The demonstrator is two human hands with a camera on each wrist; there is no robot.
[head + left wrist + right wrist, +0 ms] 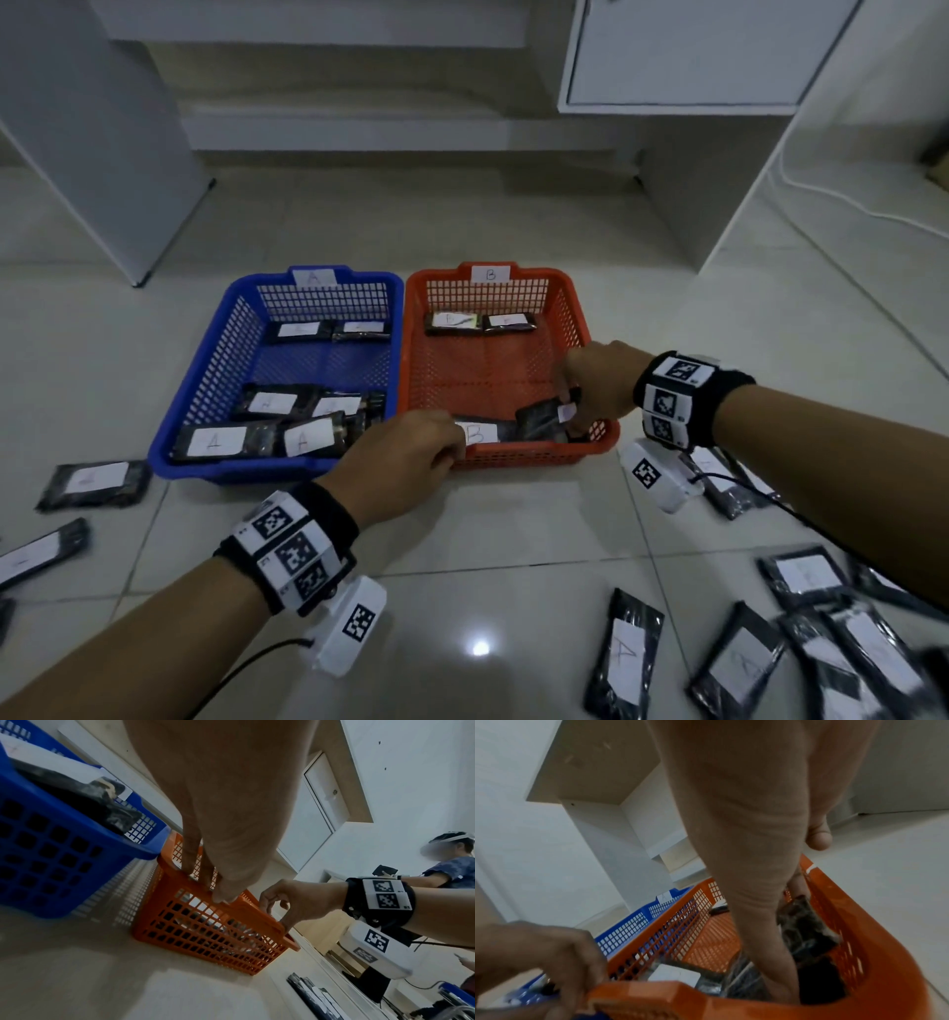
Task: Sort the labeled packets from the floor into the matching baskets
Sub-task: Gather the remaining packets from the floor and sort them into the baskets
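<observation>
Landmark: orange basket, tagged B. Left of it, touching: blue basket, tagged A, holding A packets. At the orange basket's near rim, left hand, fingers curled over the rim edge. Inside its near right corner, right hand pinches a dark packet, tilted over a flat B packet. Loose packets on floor right of the basket, nearer the camera.
</observation>
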